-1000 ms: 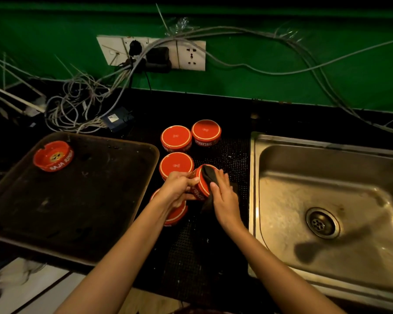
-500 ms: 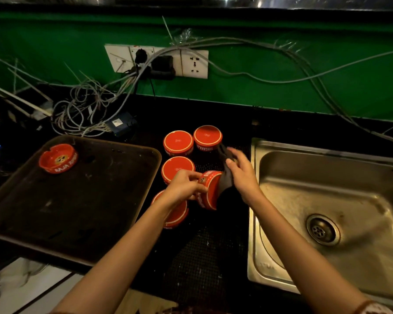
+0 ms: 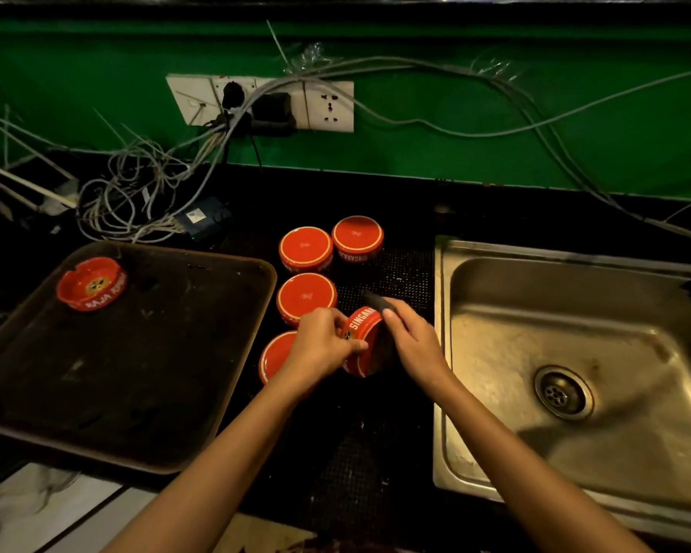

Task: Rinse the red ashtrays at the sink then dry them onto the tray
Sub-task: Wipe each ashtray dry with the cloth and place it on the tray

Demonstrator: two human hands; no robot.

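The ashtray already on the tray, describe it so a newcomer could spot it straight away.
Left of the sink lies a dark tray. In its far left corner sits one red ashtray. Unlike the upside-down ones between tray and sink, it stands alone, open side up.

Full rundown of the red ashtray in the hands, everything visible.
The round red ashtray with white rim stripes is held tipped on its edge above the black dotted mat, its wall with white "SINGARA..." lettering facing up. It looks like glazed ceramic. The left hand grips its left face; the right hand presses a dark cloth against its right face. Whether it is wet cannot be told.
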